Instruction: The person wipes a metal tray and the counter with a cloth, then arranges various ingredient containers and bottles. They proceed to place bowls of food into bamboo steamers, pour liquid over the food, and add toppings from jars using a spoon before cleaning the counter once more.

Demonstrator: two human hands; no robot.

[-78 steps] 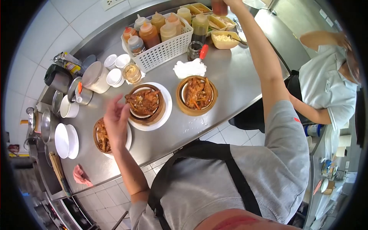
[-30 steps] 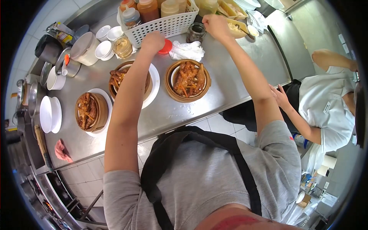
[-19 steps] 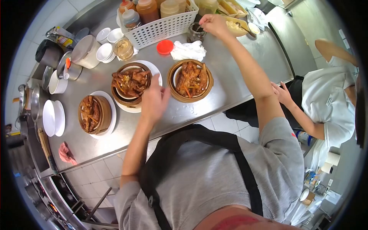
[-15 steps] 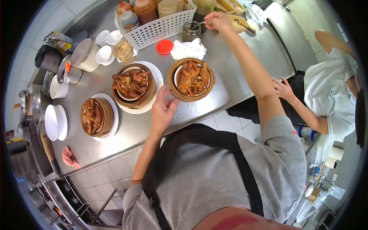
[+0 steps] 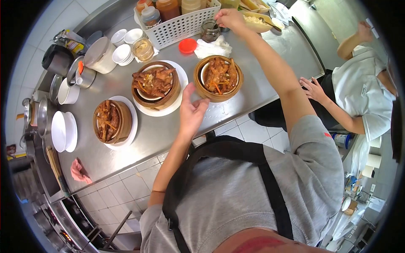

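My right hand (image 5: 230, 20) is closed on the handle of a small spoon, which dips into a dark glass jar (image 5: 210, 30). Beside the right bamboo steamer (image 5: 218, 79) of glazed chicken feet is my left hand (image 5: 193, 110), fingers apart and holding nothing. A middle steamer (image 5: 155, 86) and a left steamer (image 5: 112, 121), both with similar food, sit on white plates. A red lid (image 5: 187, 46) and a crumpled white cloth (image 5: 214, 47) lie between jar and steamers.
A white basket (image 5: 181, 29) of sauce bottles stands at the back, near stacked small bowls (image 5: 122, 54) and a glass cup (image 5: 143, 49). White bowls (image 5: 62, 131) and a pink cloth (image 5: 80, 171) are at left. A co-worker's hand (image 5: 313, 90) rests near the right edge.
The view has shifted, so the counter items appear farther right and slightly higher. My right hand has brought the spoon down into the jar. The co-worker's far arm is raised more.
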